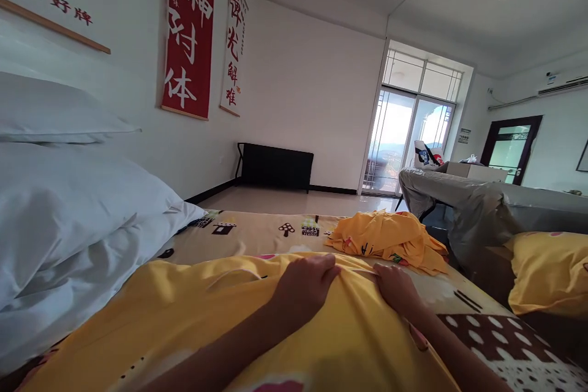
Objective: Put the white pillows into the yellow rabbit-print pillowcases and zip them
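A yellow pillowcase (367, 337) with pink and pale prints spreads across the bed in front of me, its surface wrinkled. Near the middle of its far edge, my left hand (307, 282) is closed on the fabric, fingers curled over. To the right, my right hand (397, 288) pinches the same edge, and creases run between the two hands. Whether anything lies inside the cloth I cannot tell. Just beyond my right hand is a crumpled orange-yellow cloth (386, 233) with small prints, apart from my fingers.
White pillows (82, 196) are piled at the left. Under everything is a beige patterned bed sheet (257, 233). A yellow pillow (551, 272) sits at the right, by a grey-covered table (450, 190) with boxes. A black folded panel (275, 165) leans near the far wall.
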Demonstrator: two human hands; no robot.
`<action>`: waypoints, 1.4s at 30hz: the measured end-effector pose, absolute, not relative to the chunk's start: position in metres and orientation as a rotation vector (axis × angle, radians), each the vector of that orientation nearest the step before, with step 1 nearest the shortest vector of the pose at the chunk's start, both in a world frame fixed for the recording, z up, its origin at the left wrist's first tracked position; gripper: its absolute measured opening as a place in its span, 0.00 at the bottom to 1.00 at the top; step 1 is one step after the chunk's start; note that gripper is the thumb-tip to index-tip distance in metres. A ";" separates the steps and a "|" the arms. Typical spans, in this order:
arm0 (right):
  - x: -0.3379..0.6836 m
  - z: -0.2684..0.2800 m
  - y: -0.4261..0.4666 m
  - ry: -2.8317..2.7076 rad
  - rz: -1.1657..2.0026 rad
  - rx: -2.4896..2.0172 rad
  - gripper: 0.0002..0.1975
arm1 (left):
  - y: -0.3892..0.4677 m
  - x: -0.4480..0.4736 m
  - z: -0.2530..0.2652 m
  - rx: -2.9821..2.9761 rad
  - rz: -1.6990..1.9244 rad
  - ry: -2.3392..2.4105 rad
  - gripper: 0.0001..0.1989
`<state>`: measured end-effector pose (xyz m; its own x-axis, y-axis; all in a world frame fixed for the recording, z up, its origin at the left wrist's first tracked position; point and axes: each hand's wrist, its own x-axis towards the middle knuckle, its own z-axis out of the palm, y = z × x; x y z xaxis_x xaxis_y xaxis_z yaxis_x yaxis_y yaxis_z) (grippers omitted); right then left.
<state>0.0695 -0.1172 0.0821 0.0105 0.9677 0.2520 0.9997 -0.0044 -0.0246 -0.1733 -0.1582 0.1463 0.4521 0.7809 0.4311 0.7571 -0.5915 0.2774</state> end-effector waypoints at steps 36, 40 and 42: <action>0.104 0.082 -0.119 -1.631 -0.408 -1.797 0.20 | -0.141 -0.093 0.086 2.894 0.240 1.028 0.25; 0.093 0.110 -0.120 -1.877 -0.284 -1.977 0.17 | -0.131 -0.080 0.085 2.935 0.217 0.971 0.28; 0.084 0.124 -0.119 -2.056 -0.333 -1.955 0.17 | -0.129 -0.070 0.088 2.960 0.118 0.916 0.29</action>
<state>0.0844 -0.1187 0.1245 -0.0414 0.9326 0.3585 0.9981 0.0552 -0.0282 -0.0702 -0.1293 0.0878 0.8226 0.5654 0.0607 0.5623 -0.8246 0.0617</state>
